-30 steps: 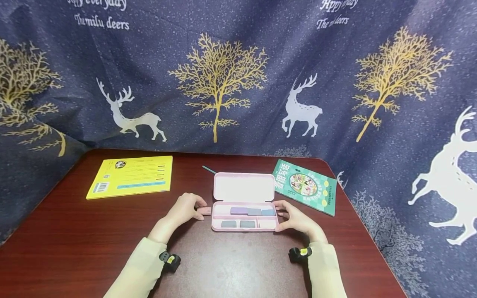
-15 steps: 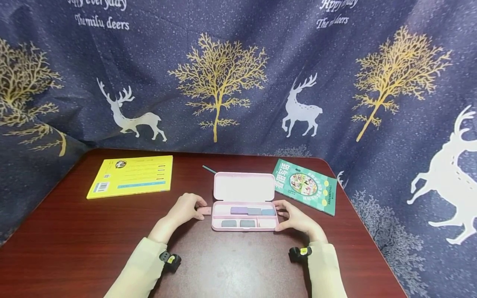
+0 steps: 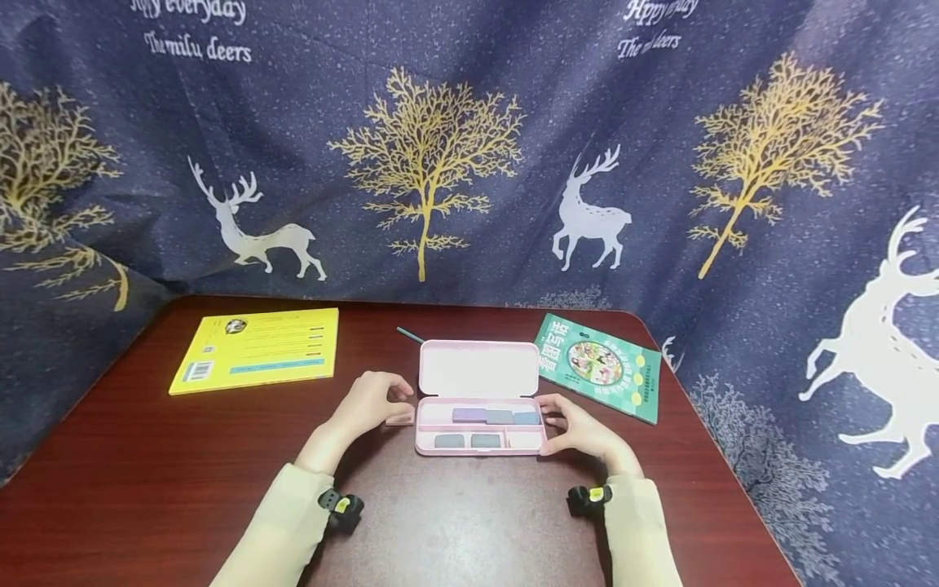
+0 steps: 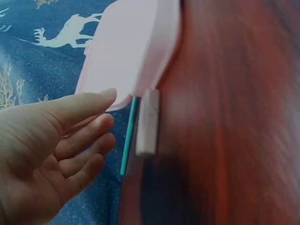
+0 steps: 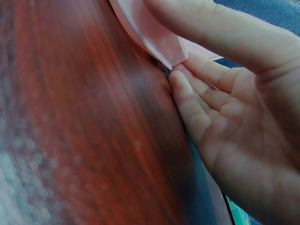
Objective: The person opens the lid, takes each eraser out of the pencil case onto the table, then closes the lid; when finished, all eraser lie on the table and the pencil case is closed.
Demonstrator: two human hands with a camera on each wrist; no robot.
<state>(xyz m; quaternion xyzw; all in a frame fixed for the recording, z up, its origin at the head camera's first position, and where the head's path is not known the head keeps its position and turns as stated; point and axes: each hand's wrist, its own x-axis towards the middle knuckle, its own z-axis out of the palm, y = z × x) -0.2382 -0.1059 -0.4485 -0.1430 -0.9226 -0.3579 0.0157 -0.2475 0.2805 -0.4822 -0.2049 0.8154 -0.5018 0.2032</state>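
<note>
An open pink pencil case [image 3: 433, 414] lies in the middle of the table, its lid raised at the back. Purple, grey and blue erasers [image 3: 469, 415] fill part of its rear row, and two grey-green erasers [image 3: 449, 441] sit in front. Off the case's left end lies a pinkish eraser [image 4: 148, 126] on the tabletop. My left hand [image 3: 372, 399] hovers just over it with loosely bent fingers, holding nothing; a gap shows between them in the left wrist view. My right hand [image 3: 583, 428] grips the case's right end between thumb and fingers.
A teal stick [image 3: 409, 333] pokes out behind the case on its left. A yellow book [image 3: 271, 342] lies at the back left, and a green book [image 3: 623, 367] at the back right. A dark blue printed cloth [image 3: 469, 204] hangs behind the table.
My left hand has let go of the pinkish eraser and lifted slightly up from it. The right hand keeps its place on the case.
</note>
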